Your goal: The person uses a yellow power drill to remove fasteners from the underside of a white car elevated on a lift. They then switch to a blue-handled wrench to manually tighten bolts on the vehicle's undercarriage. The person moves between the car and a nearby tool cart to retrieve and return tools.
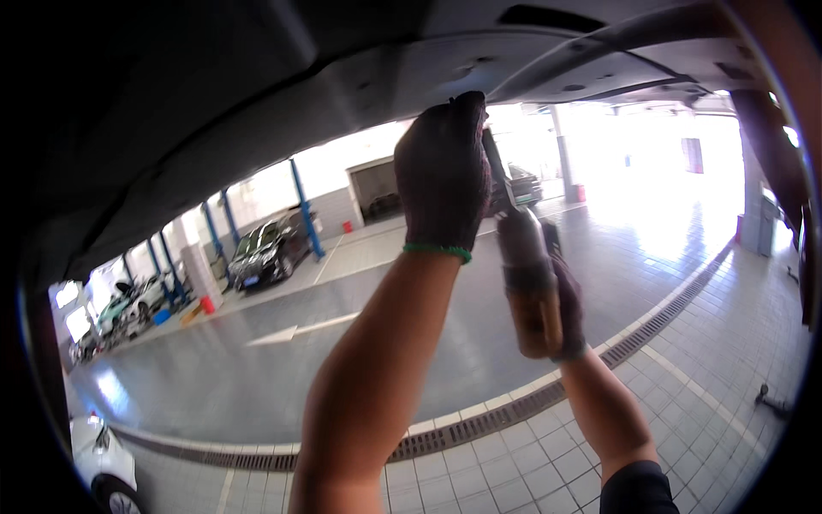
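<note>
My left hand (443, 176), in a dark knit glove with a green cuff, is raised against the dark underside of a car (360, 81). Its fingers are closed, and what they grip is hidden behind the glove. Lower and to the right, my right hand (568, 308), in a dark glove too, is closed round a hand-held tool (529, 287) with a grey and orange-brown cylindrical body. From the tool's upper end a thin metal shaft (497, 167) slants up beside my left hand. Motion blur hides the exact kind of tool and the shaft's tip.
The car's underside hangs low overhead. A drain grating (505, 411) curves across the tiled floor (479, 467). A black car (267, 251) stands by blue lift posts (306, 210), and a white car (104, 458) is at the lower left. Pillars (753, 206) rise at the right.
</note>
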A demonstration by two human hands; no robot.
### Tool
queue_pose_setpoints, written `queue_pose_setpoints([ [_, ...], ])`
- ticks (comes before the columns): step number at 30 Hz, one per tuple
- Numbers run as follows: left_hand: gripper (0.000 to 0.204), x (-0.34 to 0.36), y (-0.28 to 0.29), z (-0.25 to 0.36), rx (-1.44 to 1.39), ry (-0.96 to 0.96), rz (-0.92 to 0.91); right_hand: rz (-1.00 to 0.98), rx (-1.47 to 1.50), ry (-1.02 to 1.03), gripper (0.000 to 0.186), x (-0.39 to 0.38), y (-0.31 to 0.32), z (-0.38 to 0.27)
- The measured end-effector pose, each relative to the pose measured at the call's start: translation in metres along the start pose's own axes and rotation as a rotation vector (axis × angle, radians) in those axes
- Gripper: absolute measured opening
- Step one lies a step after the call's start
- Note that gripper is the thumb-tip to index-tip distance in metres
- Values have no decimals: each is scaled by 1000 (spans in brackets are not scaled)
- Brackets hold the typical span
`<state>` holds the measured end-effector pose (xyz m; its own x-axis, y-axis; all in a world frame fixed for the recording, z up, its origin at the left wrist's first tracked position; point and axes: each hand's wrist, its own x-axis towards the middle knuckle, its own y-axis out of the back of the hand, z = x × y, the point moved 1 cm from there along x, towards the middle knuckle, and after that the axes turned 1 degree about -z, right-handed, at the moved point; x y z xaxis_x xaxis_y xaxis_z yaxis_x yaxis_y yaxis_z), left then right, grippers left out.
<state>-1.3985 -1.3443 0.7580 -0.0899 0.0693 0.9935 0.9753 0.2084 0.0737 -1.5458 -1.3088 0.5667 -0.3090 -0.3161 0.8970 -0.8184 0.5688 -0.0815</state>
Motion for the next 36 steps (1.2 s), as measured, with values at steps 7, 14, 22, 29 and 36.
queue_pose_setpoints([
  [7, 23, -231, 73, -94, -953, 1107, 202, -140, 51, -169, 40, -157, 2, 60],
  [14, 16, -506, 285, -16, -515, 1889, 471, -275, 82, -808, 39, -349, -23, 77],
  [22, 16, -858, 583, 223, 163, 2568, 436, -665, -477, -1169, 35, -591, 26, 47],
  [29, 33, -893, 797, 352, 303, 1760, -1838, -961, -550, -1277, 31, -721, -11, -21],
  [36, 14, -911, 1005, 389, 169, 2548, -515, -967, -241, -1182, 25, -726, -145, -174],
])
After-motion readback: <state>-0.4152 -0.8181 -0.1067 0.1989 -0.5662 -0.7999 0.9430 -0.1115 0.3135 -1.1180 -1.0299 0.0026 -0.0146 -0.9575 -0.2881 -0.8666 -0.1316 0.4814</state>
